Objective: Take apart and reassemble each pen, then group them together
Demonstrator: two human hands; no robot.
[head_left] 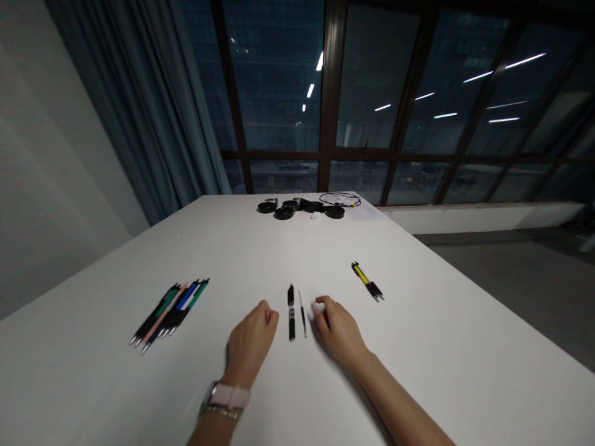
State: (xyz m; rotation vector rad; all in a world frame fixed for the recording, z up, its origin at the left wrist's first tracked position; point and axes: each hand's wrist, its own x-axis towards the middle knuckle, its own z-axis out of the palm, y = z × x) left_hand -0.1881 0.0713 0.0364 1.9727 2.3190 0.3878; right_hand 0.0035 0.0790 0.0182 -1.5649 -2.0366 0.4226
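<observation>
Between my two hands a black pen [291, 313] lies on the white table, pointing away from me. Just right of it is a thin pen refill [302, 314], white at the far part and dark lower down. My left hand [252, 337] rests left of the pen, closed in a fist, with nothing showing in it; a pink-strapped watch [229, 395] is on that wrist. To the right of the refill, my right hand [338, 328] has its fingers curled together. Something whitish shows at its fingertips, too blurred to name. Neither hand touches the pen or the refill.
A row of several pens [171, 313] with coloured barrels lies at left. Yellow and white pens [367, 282] lie at right. Black round objects [284, 213] and a looped black cable [341, 199] sit at the table's [223, 241] far end, before the windows.
</observation>
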